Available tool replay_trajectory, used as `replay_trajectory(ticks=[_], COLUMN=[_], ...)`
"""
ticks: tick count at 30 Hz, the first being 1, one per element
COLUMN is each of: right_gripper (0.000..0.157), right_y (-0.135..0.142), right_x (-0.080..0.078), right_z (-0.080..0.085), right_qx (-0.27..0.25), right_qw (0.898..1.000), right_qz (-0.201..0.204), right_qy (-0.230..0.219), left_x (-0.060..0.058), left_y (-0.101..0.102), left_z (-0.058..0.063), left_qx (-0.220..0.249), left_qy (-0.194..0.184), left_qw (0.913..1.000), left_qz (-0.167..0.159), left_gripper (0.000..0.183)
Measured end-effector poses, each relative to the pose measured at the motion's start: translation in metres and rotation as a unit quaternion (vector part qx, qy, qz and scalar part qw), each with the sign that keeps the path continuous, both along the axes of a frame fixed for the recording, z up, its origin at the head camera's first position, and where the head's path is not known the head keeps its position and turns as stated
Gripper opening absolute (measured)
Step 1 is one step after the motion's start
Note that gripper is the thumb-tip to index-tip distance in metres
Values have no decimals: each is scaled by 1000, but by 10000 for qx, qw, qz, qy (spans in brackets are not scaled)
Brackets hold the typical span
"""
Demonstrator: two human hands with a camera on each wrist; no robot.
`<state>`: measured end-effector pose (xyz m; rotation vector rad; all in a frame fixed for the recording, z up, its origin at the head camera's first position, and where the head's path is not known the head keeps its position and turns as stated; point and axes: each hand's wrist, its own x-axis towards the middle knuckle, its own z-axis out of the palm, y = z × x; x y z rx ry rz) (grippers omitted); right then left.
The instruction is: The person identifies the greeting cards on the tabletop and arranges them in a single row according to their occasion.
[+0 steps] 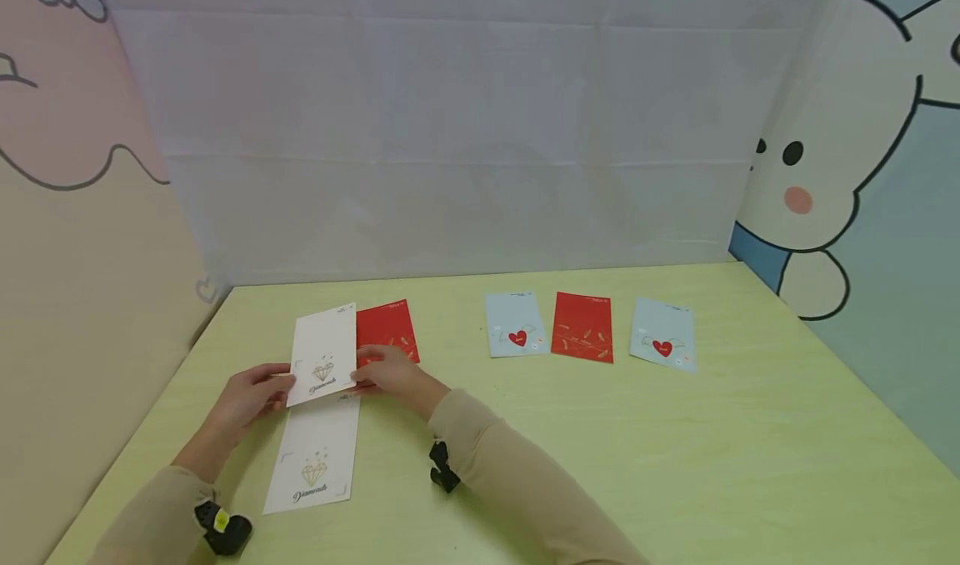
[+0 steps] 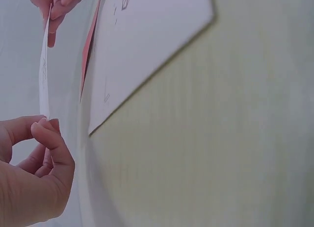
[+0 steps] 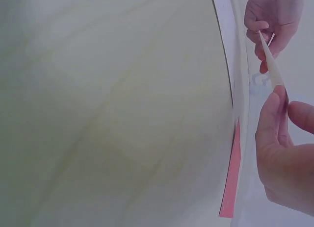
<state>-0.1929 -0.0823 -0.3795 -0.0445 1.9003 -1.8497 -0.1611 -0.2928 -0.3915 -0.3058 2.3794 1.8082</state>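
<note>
A white card (image 1: 324, 344) printed with a gold diamond and the word "Diamonds" is held raised over the table. My left hand (image 1: 243, 402) pinches its left edge between thumb and fingers. On the opposite edge, my right hand (image 1: 397, 375) pinches it near the lower corner. Both wrist views show the held card (image 2: 44, 75) nearly edge-on between the two hands. Below it, a matching white card (image 1: 311, 457) lies on the table, its top end partly covered. A red card (image 1: 387, 327) lies behind my right hand, which hides part of it.
Farther right on the pale yellow-green table (image 1: 600, 465) lie a light blue heart card (image 1: 517, 323), a red card (image 1: 582, 327) and another light blue heart card (image 1: 663, 333), in a row. A white sheet (image 1: 480, 132) hangs behind the table, with cartoon-printed walls at both sides.
</note>
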Motion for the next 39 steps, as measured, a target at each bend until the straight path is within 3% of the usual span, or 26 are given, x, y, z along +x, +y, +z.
replay_trajectory(ticks=[15, 23, 39], right_gripper=[36, 40, 36], right_y=[37, 60, 91], right_x=[0, 4, 18], right_z=[1, 6, 6], right_qx=[91, 106, 433], right_qw=[9981, 9980, 9952], right_qz=[467, 443, 278], right_qy=[384, 445, 828], left_x=[7, 11, 24], left_y=[24, 41, 69], left_z=[12, 21, 27], left_qx=[-189, -302, -304], left_qy=[266, 490, 224], left_qw=[9987, 9966, 9961], left_qz=[-387, -591, -803], left_gripper=[50, 52, 51])
